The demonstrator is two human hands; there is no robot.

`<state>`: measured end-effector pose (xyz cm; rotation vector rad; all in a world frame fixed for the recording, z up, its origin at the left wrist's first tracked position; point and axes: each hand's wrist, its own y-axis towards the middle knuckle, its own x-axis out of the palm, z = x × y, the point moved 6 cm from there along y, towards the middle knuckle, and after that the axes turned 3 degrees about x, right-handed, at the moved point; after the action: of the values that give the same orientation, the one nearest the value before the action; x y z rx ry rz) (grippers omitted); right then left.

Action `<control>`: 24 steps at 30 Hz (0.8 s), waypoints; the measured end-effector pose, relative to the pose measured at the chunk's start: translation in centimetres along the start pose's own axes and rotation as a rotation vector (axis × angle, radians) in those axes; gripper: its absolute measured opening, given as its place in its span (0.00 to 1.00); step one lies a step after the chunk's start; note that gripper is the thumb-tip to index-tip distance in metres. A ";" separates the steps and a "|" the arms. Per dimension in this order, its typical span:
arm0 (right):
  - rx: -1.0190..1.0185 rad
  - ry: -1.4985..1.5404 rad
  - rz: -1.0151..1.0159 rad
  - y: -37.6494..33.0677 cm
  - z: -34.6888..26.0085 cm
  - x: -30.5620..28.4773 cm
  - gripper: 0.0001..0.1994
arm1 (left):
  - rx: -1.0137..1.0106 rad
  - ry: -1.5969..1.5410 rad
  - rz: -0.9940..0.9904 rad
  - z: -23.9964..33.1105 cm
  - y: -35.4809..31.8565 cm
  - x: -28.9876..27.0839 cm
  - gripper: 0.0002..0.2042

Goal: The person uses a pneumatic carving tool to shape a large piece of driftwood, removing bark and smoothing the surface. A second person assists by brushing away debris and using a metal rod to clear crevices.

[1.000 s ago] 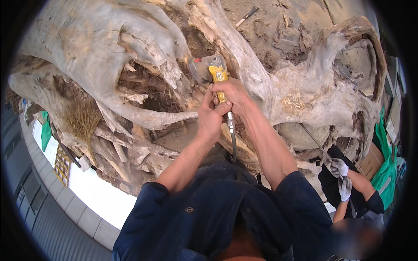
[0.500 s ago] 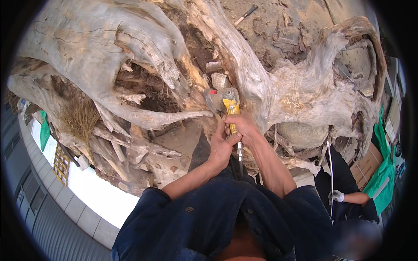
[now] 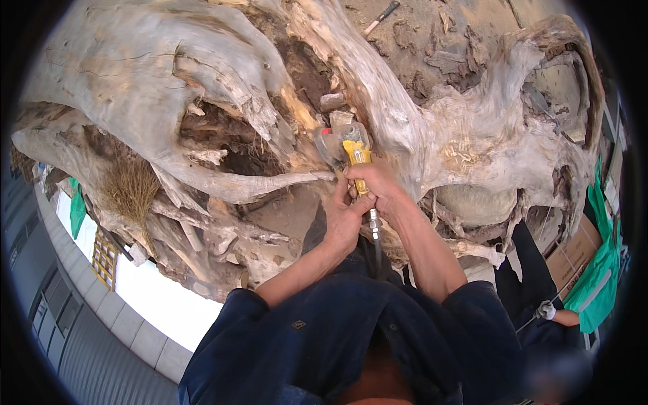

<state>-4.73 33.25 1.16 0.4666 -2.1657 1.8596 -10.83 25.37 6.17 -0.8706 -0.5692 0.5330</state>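
Observation:
Both my hands are closed on a yellow air grinder (image 3: pixel 358 154), whose dark disc end points away from me. My right hand (image 3: pixel 379 183) wraps the upper part of its body. Lower down the handle, my left hand (image 3: pixel 347 219) grips from the left side. A metal fitting (image 3: pixel 374 223) joins the handle to a dark hose (image 3: pixel 376 253) running back toward my body. The disc end is by the tip of a pale root on a huge weathered tree stump (image 3: pixel 398 128); I cannot tell whether it touches the wood. Just beyond it, small wood blocks (image 3: pixel 342 119) sit in a gap.
A hammer (image 3: pixel 382 17) lies on the dusty ground beyond the stump, near bark scraps (image 3: pixel 445 61). Dry brush (image 3: pixel 128 192) rests on the roots at left. At lower right, a co-worker's gloved hand (image 3: pixel 545 310) holds a thin rod, beside green cloth (image 3: pixel 594 287) and a cardboard box (image 3: pixel 574 256).
My hands and the grinder stay at nearly the same spot on the stump. The co-worker's gloved hand has shifted right, and the thin rod has swung from upright to slanted.

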 end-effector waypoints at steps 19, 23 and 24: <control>0.001 -0.140 -0.018 1.0 -3.0 1.4 0.06 | 0.006 -0.066 -0.049 3.3 1.5 1.1 0.24; 0.084 -0.138 0.030 -0.8 0.1 -0.9 0.07 | -0.078 -0.047 -0.046 0.0 -0.9 0.9 0.24; 0.083 -0.118 0.045 -1.3 0.9 -1.6 0.08 | -0.113 -0.028 -0.049 -0.8 -1.6 1.0 0.24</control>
<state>-2.71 32.28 1.60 0.5629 -2.1963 1.9996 -9.31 24.72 7.30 -0.9548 -0.6491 0.4727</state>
